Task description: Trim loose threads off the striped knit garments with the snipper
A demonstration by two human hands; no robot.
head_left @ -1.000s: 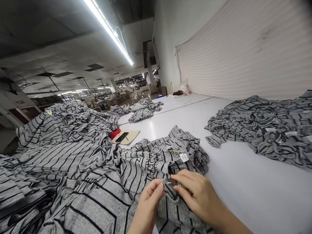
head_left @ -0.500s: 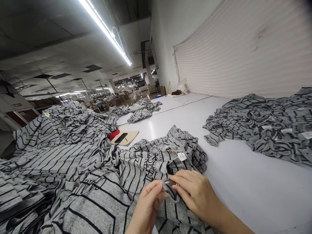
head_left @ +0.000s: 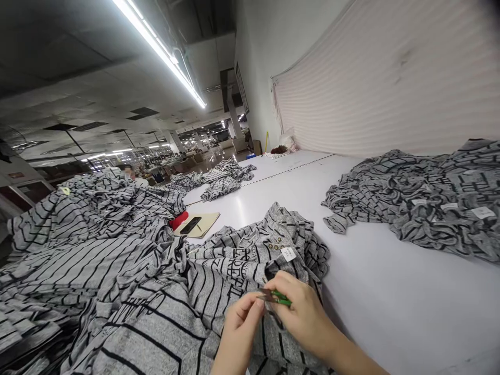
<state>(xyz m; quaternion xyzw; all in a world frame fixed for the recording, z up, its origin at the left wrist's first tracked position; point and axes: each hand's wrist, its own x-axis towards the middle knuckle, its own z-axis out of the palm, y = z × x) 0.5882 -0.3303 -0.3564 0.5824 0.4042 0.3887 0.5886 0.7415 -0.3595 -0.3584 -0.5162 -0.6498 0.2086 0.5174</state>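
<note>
Under both hands lies a grey shirt [head_left: 250, 255] with black stripes, dark lettering, several small buttons and a white tag [head_left: 288, 253] near its neck. My right hand [head_left: 299, 307] is closed on green-handled thread snips [head_left: 279, 298], their dark blades pointing left. At the blade tips, the thumb and fingers of my left hand [head_left: 242, 317] are pinched together. A bit of the shirt's edge appears to be between them, though the fingers mostly hide it.
Striped shirts are heaped on the left [head_left: 97, 208], with another tagged pile [head_left: 410, 198] at right. A notebook [head_left: 209, 224] carrying a black phone [head_left: 191, 225] and pen lies beyond the shirt on the white table [head_left: 375, 291]. A person shows far left.
My right hand has turned, so the snips' green handle now shows. The blades have come up to my left fingertips. The view has shifted slightly.
</note>
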